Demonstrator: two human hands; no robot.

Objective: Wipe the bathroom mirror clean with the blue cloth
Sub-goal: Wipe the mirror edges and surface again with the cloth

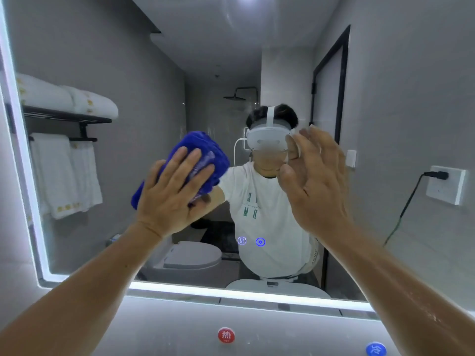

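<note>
— So, what does the head view show?

— Two bare forearms reach up to a wall mirror [128,60] with a glowing white strip [231,294] round its edge.

— Where is the cloth?

— The blue cloth [195,145] is bunched against the glass, left of centre at mid height, under the left hand [174,191]. That hand's fingers [190,160] lie straight and slightly spread over the cloth, with the palm pressing it to the mirror.

— And the other hand?

— The right hand [316,181] is raised just right of centre and holds nothing. Its fingers [316,140] are straight and close together. Whether it touches the glass cannot be told.

— What does the glass reflect?

— A person in a white T-shirt [267,214] wearing a white headset [267,138], white towels [64,173] hanging from a black rack at the left, and a toilet [192,255] lower down. Two small lit icons [241,240] glow near the bottom of the mirror.

— Anything else?

— A white socket [446,185] with a black plug in it sits at the right. Below the mirror, a red button [226,335] and a blue button [375,349] sit well apart.
</note>
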